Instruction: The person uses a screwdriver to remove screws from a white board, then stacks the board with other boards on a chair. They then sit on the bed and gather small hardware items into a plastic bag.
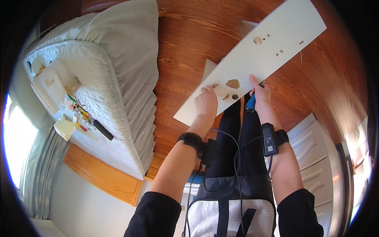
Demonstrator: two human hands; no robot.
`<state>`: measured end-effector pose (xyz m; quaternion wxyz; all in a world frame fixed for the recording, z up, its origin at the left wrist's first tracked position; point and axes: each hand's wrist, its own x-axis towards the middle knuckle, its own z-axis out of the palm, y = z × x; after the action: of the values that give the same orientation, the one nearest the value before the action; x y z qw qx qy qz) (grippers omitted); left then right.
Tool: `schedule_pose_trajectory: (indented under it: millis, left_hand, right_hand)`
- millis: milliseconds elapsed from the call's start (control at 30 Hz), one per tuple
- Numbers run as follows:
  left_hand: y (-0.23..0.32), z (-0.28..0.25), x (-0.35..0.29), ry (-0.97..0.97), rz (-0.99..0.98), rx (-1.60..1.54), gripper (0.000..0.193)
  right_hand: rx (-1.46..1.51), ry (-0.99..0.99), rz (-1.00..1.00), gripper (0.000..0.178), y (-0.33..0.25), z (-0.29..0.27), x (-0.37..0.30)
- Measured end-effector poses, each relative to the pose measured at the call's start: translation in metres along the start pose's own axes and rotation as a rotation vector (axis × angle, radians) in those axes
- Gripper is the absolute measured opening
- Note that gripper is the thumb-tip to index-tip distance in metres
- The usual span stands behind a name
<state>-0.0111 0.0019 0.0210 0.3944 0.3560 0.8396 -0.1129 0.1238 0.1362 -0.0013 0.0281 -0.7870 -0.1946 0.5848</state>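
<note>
Head view looks down at a long white board (252,59) slanting over the wooden floor (185,47), its near end across the person's legs. The left hand (206,103) lies curled on that near end, fingers bent against the surface beside some chipped holes. The right hand (260,96) grips a blue-handled tool (250,103) at the board's edge. A mattress (106,75) strewn with small tools lies to the left.
</note>
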Motion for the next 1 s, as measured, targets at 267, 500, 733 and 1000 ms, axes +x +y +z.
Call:
schedule_pose_trajectory:
  millis: [267, 500, 733, 1000]
  left_hand:
    - [0.004, -0.003, -0.001, -0.154, -0.309, -0.284, 0.022]
    - [0.004, 0.003, -0.004, -0.127, -0.186, -0.127, 0.026]
    - [0.02, -0.007, -0.001, 0.171, -0.25, 0.002, 0.024]
    - [0.01, 0.002, 0.004, -0.066, -0.284, -0.214, 0.021]
  right_hand:
    - [0.008, -0.016, 0.029, 0.041, 0.005, -0.001, 0.0]
    - [-0.002, -0.115, -0.02, 0.035, 0.012, -0.01, 0.011]
    - [-0.105, -0.072, 0.008, 0.038, 0.009, -0.014, 0.02]
    - [-0.09, -0.115, -0.036, 0.037, 0.008, -0.012, 0.02]
